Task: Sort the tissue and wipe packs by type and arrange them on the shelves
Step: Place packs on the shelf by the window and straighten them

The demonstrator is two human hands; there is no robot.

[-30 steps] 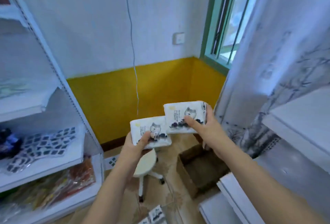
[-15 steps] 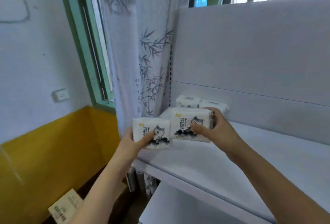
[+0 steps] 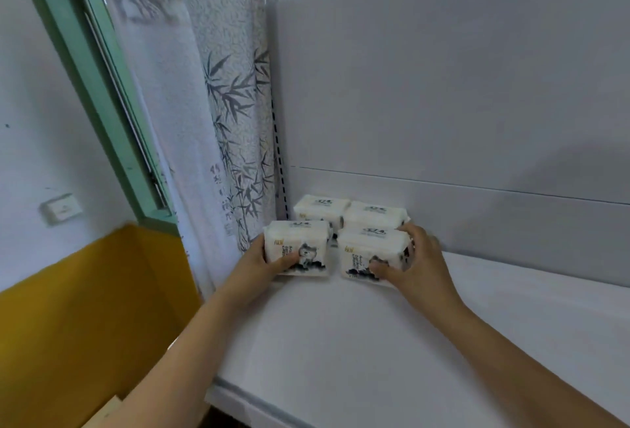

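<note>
I have one tissue pack in each hand, and both are down on the white shelf (image 3: 341, 342) or just about touching it; I can't tell for sure if their bottoms sit flat yet. My left hand (image 3: 259, 265) grips the left pack (image 3: 298, 247), thumb curled across its printed front and the other fingers hidden behind its left end. My right hand (image 3: 414, 262) grips the right pack (image 3: 373, 253), thumb on the front face and fingers wrapped over its right end.

Straight behind them, against the grey back panel (image 3: 443, 104), two more packs of the same kind already stand side by side: the rear left pack (image 3: 320, 207) and the rear right pack (image 3: 373, 214). So what I hold makes a second row in front of the first, in the shelf's left corner beside the bamboo-print curtain (image 3: 231, 121).

What matters for the coming move is that each pack's long side runs left to right, parallel to the back panel, and the rear row lies directly away from my fingers. My packs seem just in front of the rear ones, with a narrow gap between my two. I judge I need only push both slightly back and inward, then let go.
</note>
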